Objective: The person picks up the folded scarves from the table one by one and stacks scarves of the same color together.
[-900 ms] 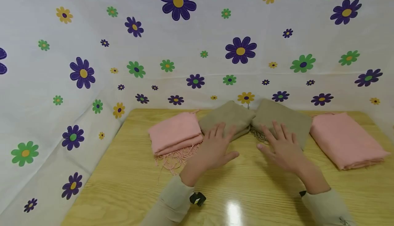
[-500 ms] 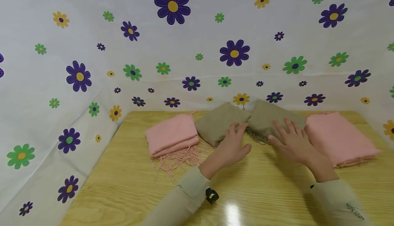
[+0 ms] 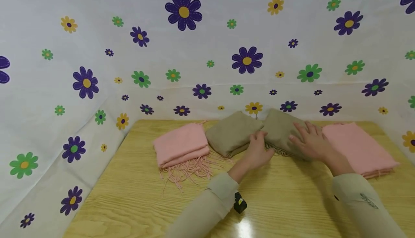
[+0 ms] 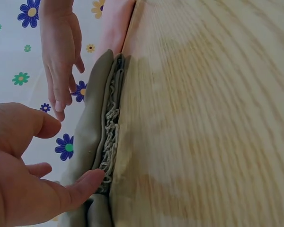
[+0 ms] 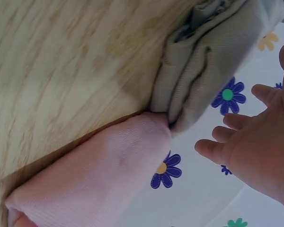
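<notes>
Two folded olive cloths lie side by side at the back of the table, the left olive cloth [image 3: 231, 131] and the right olive cloth [image 3: 279, 128], whose twisted fringe [image 4: 111, 137] shows along its near edge. My left hand [image 3: 257, 154] is where the two meet, thumb and fingers apart with nothing between them. In the left wrist view its thumb reaches the fringe; whether it touches I cannot tell. Over the right olive cloth hovers my right hand [image 3: 312, 142], fingers spread. The right wrist view shows that hand [image 5: 260, 146] apart from the cloth.
A folded pink cloth [image 3: 181, 144] with loose fringe lies left of the olive ones. Another folded pink cloth [image 3: 360, 146] sits against the right olive cloth. The wooden table [image 3: 136, 202] ends at a white flower-printed backdrop [image 3: 201, 43] behind and at the left.
My left hand has moved right, off the left olive cloth to the meeting point of the two. The right hand has shifted a little right and farther back. The cloths look unmoved.
</notes>
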A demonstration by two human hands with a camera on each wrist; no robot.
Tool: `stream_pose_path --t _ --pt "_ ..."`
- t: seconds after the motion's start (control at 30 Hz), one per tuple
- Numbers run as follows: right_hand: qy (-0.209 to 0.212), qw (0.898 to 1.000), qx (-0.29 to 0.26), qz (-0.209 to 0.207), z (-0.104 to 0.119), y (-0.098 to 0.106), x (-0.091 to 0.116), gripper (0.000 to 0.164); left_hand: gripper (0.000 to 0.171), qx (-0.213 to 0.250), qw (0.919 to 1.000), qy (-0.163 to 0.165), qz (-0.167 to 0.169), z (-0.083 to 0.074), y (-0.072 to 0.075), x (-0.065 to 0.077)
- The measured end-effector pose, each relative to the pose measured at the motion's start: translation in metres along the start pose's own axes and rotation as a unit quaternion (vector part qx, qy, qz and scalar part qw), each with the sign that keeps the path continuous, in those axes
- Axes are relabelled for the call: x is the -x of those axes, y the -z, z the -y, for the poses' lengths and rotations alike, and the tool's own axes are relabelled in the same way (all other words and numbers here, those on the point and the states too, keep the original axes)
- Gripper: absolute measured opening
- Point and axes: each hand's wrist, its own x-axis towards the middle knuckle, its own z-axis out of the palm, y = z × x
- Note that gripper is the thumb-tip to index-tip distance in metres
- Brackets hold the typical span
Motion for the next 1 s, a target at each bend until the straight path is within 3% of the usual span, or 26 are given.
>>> stream_pose_path --t 0.17,0.3,0.63,0.83,1.0 --pt "-0.004 1.0 0.017 -0.009 -0.007 -0.001 -0.01 0.069 0.064 0.051 0.9972 0.044 -0.032 -0.005 -0.01 -0.013" --pt "-0.001 0.999 0.038 -0.006 -0.011 -0.002 -0.018 0.069 0.068 0.06 0.9955 0.06 -0.043 -0.008 -0.017 -0.021" --pt "-0.01 0.996 0.067 0.051 -0.022 -0.013 -0.027 0.08 0.061 0.037 0.9945 0.077 -0.061 -0.01 -0.036 -0.033" --pt "-0.019 0.997 0.062 0.046 -0.029 -0.025 -0.031 0.083 0.051 -0.005 0.9927 0.077 -0.093 -0.011 -0.044 -0.044" --pt "-0.028 0.997 0.059 0.045 -0.031 -0.026 -0.03 0.083 0.05 -0.026 0.992 0.074 -0.099 -0.009 -0.048 -0.048"
